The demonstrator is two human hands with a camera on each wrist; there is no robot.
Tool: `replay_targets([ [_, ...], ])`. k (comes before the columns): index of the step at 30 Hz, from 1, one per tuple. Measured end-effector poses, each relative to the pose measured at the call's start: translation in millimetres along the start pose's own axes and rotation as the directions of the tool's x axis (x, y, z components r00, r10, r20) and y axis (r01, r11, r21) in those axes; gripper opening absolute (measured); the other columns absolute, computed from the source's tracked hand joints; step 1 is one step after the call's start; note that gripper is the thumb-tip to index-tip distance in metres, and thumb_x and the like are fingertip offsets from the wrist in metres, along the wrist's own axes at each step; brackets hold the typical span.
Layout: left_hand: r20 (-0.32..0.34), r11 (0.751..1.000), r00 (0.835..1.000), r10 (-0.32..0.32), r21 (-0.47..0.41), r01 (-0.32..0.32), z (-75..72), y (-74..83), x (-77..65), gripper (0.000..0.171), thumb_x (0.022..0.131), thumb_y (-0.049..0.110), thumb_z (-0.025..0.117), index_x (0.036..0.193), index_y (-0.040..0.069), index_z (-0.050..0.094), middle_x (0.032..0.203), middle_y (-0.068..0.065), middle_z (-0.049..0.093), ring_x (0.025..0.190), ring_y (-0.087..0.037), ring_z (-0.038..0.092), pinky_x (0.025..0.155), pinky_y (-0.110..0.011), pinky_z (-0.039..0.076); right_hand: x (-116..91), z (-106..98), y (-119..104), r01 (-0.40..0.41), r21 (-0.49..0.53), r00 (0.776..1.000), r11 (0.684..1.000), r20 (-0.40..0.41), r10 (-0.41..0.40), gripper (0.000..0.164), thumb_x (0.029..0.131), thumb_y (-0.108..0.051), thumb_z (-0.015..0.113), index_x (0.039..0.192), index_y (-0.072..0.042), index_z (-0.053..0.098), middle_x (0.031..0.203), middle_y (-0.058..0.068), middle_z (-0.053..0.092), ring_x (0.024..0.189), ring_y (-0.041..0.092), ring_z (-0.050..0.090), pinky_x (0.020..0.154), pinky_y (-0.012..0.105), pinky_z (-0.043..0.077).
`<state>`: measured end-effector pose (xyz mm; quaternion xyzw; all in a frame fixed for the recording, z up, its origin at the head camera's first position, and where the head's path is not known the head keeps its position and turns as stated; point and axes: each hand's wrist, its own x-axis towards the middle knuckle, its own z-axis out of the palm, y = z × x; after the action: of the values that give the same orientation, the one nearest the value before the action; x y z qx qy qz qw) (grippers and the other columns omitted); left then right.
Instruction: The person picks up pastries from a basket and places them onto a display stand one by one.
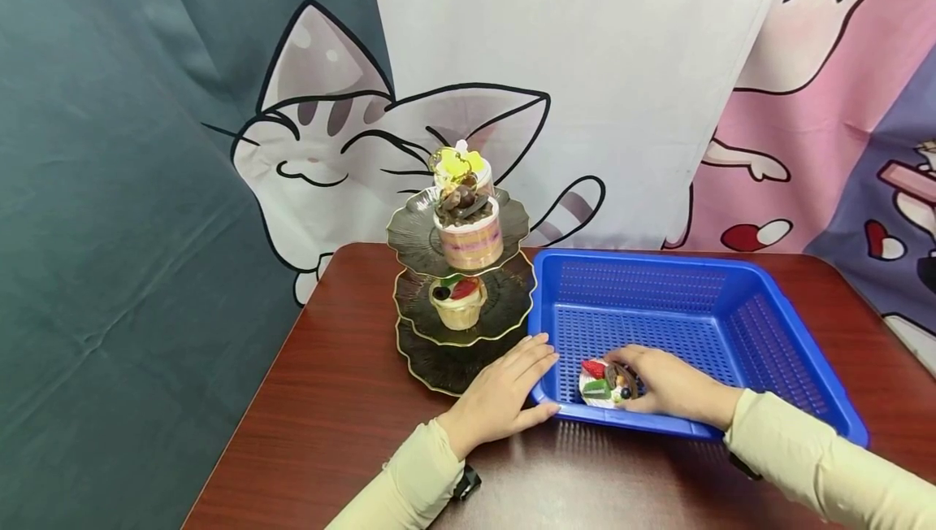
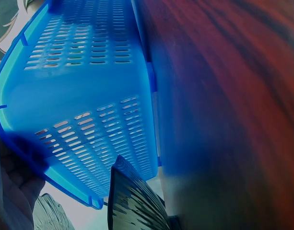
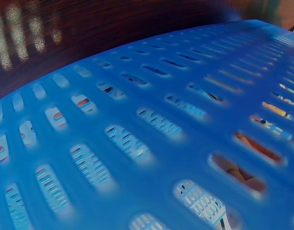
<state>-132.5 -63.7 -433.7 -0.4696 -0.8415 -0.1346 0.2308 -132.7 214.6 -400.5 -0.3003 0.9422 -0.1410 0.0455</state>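
Observation:
Inside the blue plastic basket (image 1: 720, 312), near its front left corner, my right hand (image 1: 669, 384) grips a small cake (image 1: 595, 384) by its right side. The cake is topped with a strawberry, something green and a brown chocolate-like piece; its lower part is hidden by the basket's front rim. My left hand (image 1: 500, 392) rests on the basket's front left corner, fingers fairly straight against the rim. The left wrist view has this hand (image 2: 17, 191) beside the rim. In the right wrist view, the perforated basket wall (image 3: 151, 115) hides the right hand almost wholly.
Left of the basket stands a dark, gold-edged three-tier stand (image 1: 409, 241). On its top tier are a layered chocolate-topped cake (image 1: 471, 241) and a yellow-topped one (image 1: 475, 164) behind it; a fruit cupcake (image 1: 459, 310) sits one tier lower. Everything stands on a reddish-brown table (image 1: 292, 432).

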Motion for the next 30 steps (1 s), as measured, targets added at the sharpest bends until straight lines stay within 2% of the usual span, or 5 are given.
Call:
replay_targets([
  [10,0.006,1.000,1.000,-0.009,-0.013,0.009,-1.3,0.4,0.9,0.060,0.086,0.044,0.066,0.131,0.005,0.056,0.135,-0.008,0.058,0.139,-0.021,0.042,0.120,-0.032,0.031,0.0,-1.4,2.2,-0.017,0.055,0.998,0.998,-0.054,0.020,0.056,0.070,-0.037,0.080,0.110,-0.001,0.063,0.095,0.000,0.066,0.080,0.003,0.056,0.068,0.024,0.052],
  [15,-0.002,1.000,1.000,0.004,0.001,-0.004,-1.1,0.5,0.9,0.060,0.087,0.045,0.065,0.130,0.005,0.056,0.135,-0.008,0.058,0.138,-0.021,0.043,0.119,-0.031,0.032,-1.5,-2.4,1.2,-0.038,0.068,0.995,0.997,-0.091,0.044,0.057,0.068,-0.039,0.080,0.109,-0.003,0.064,0.092,-0.003,0.066,0.079,0.002,0.055,0.067,0.024,0.051],
  [22,0.018,1.000,1.000,-0.013,-0.009,0.013,-1.4,1.2,1.0,0.061,0.086,0.045,0.065,0.131,0.005,0.056,0.135,-0.007,0.058,0.139,-0.020,0.042,0.121,-0.030,0.028,-2.9,-7.1,-0.8,-0.069,0.101,0.987,0.993,-0.135,0.082,0.056,0.068,-0.041,0.081,0.109,-0.006,0.064,0.093,-0.002,0.066,0.080,0.003,0.056,0.066,0.024,0.052],
  [30,0.021,1.000,1.000,-0.015,-0.008,0.015,-1.3,0.7,0.8,0.061,0.086,0.046,0.065,0.131,0.005,0.056,0.135,-0.007,0.058,0.139,-0.020,0.042,0.120,-0.030,0.030,-5.1,-13.5,-2.4,-0.122,0.153,0.978,0.981,-0.149,0.145,0.049,0.071,-0.031,0.081,0.109,-0.006,0.063,0.089,-0.004,0.063,0.075,0.000,0.053,0.062,0.019,0.049],
])
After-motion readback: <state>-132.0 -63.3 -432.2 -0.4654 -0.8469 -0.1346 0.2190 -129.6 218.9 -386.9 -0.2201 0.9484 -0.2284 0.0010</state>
